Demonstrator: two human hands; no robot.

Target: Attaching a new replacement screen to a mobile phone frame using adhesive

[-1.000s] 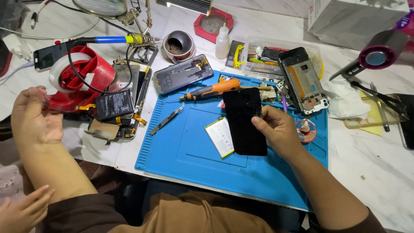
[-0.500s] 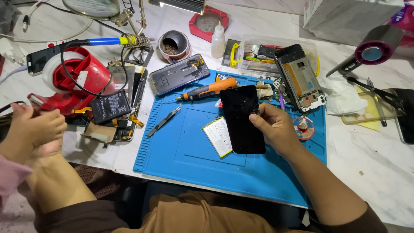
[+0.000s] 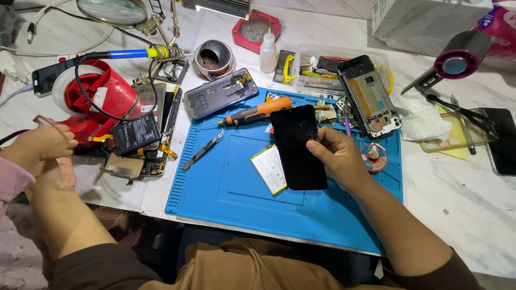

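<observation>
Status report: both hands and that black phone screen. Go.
Right hand grips the cracked black phone screen panel over the blue work mat. Left hand holds nothing. White battery lies under the panel's edge.

I have one view only, head-worn, looking steeply down and forward from close above the blue work mat [image 3: 226, 193]. The mat fills the frame's centre; the marble tabletop [image 3: 462, 215] extends beyond it left, right and behind.

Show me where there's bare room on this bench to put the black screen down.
The blue mat is bare in front of the black screen held by the right hand. The marble top right of the mat is bare too. Crowded: the mat's far edge by the orange screwdriver.
</observation>
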